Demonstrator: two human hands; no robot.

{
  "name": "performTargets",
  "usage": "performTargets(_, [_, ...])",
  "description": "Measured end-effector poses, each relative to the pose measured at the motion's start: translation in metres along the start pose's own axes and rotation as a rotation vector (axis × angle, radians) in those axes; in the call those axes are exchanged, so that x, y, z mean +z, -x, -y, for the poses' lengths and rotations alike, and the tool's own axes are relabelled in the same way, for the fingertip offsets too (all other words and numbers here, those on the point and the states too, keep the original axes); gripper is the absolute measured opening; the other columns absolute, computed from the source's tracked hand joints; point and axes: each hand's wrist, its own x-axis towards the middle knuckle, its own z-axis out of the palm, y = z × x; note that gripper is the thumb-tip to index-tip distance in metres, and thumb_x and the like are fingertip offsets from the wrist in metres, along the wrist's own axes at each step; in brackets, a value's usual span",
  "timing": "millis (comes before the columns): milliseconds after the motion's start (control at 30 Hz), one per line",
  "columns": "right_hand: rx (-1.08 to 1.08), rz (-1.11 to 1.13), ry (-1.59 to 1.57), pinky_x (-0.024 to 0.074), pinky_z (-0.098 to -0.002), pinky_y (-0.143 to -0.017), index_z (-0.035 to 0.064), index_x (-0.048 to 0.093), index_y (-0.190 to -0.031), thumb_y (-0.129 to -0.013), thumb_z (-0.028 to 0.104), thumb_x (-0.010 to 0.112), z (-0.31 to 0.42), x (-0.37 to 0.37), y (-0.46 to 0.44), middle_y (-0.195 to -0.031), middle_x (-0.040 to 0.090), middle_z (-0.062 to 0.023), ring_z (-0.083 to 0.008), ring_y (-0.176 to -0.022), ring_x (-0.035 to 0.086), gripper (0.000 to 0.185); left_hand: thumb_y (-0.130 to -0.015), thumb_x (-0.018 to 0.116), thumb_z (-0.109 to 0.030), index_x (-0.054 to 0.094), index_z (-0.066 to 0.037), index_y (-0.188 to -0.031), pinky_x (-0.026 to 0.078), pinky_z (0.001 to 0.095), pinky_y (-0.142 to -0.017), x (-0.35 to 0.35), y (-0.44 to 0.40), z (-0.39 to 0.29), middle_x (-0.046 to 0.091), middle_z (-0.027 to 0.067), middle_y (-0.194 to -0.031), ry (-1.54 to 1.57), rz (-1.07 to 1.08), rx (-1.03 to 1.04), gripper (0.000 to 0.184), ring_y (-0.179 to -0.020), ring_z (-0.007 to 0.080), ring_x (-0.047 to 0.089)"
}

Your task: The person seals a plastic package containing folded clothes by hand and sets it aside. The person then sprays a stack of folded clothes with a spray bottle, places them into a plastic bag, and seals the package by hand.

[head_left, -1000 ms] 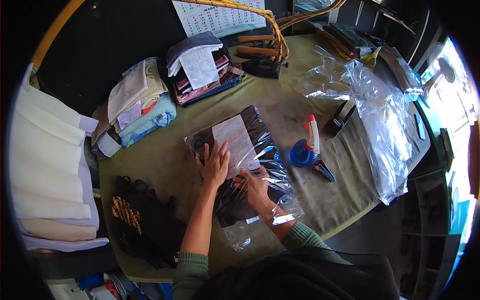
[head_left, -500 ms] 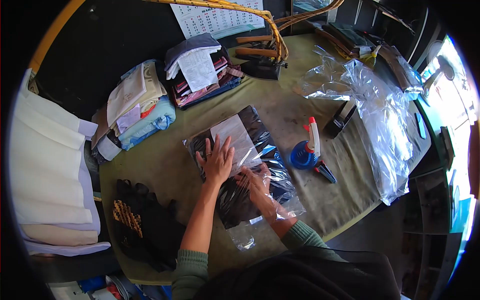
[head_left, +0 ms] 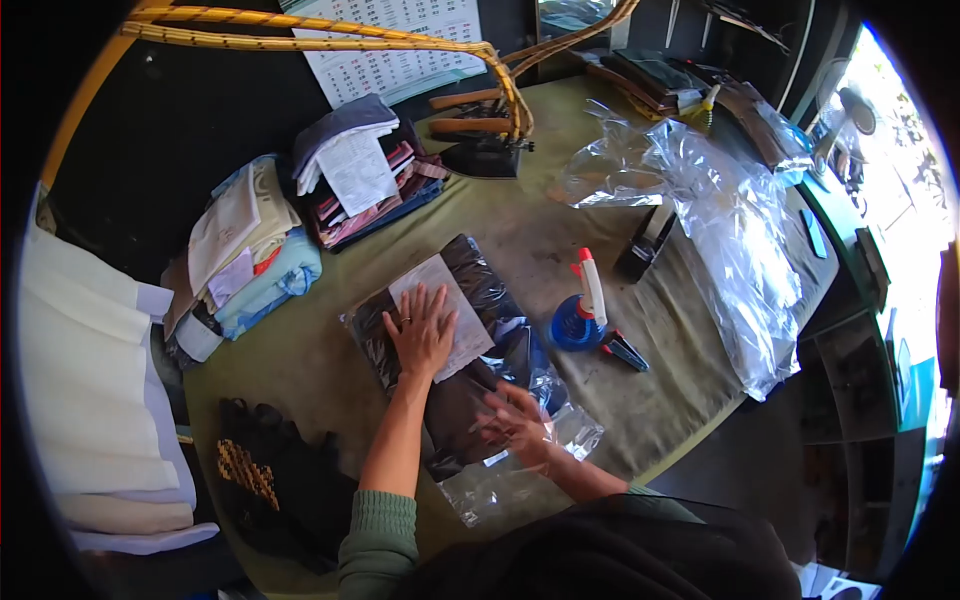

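Note:
A folded dark garment in a clear plastic bag (head_left: 470,265) lies on the green-covered table (head_left: 300,375), with a paper slip (head_left: 465,325) on its upper part. My left hand (head_left: 424,335) rests flat on the slip, fingers spread. Over the lower part of the bag is my right hand (head_left: 520,430), its fingers apart and slightly blurred, near the bag's loose open end. Just right of the bag stand a blue spray bottle (head_left: 577,322) and a small stapler-like tool (head_left: 625,352).
Folded clothes (head_left: 240,245) and another stack (head_left: 365,195) sit at the back left, beside an iron (head_left: 480,158). Loose plastic bags (head_left: 735,260) and a black object (head_left: 645,243) lie to the right. A black garment (head_left: 280,480) is at the front left.
The view has shifted, so the table's things appear further left and lower. My right hand has come off the slip's lower edge toward the bag's near end. My left hand has moved further onto the slip.

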Motion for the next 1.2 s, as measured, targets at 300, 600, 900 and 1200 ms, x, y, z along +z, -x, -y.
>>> performTargets(300, [0.518,0.359,0.825,0.0540,-0.0293,-0.076,0.0014,0.061,-0.112,-0.093,0.020,0.056,0.138,-0.035,0.115,-0.105,0.065,-0.0075,-0.0157,-0.093,0.064,0.027,-0.088,0.049,-0.047,0.046,-0.025,-0.134,0.014,0.0621,-0.105,-0.035,0.083,-0.041,0.034,0.0109,-0.145,0.029,0.020,0.197,0.052,-0.135,0.0335,0.028])
performTargets(600, [-0.816,0.224,1.857,0.0468,-0.0382,-0.090,0.0074,0.051,-0.125,-0.079,0.012,0.068,0.105,-0.004,0.014,-0.128,0.047,-0.0215,-0.0342,-0.112,0.051,0.050,-0.083,0.058,-0.043,0.045,-0.028,-0.135,0.013,0.0612,-0.105,-0.063,0.221,-0.082,0.036,0.0091,-0.144,0.189,0.178,0.361,0.056,-0.135,0.0344,0.028])
performTargets(900, [-0.068,-0.045,0.988,0.0443,-0.0225,-0.051,0.0044,0.038,-0.133,-0.074,0.004,0.072,0.077,-0.082,0.038,-0.074,0.064,-0.0043,-0.0087,-0.060,0.057,0.068,-0.081,0.070,-0.016,0.046,-0.007,-0.129,0.043,0.0250,-0.060,-0.055,0.270,-0.044,0.059,0.0112,-0.101,1.378,-0.033,-0.998,0.054,-0.084,0.0127,0.057])
performTargets(1200, [-0.441,-0.033,1.742,0.0454,-0.0344,-0.076,0.0083,0.048,-0.127,-0.066,0.017,0.078,0.118,-0.093,0.063,-0.101,0.060,-0.0117,-0.0226,-0.087,0.058,0.069,-0.084,0.068,-0.022,0.061,-0.006,-0.092,0.034,0.0195,-0.041,-0.051,0.287,-0.033,0.054,-0.0021,-0.067,1.482,0.289,-1.085,0.019,-0.047,0.0042,0.043])
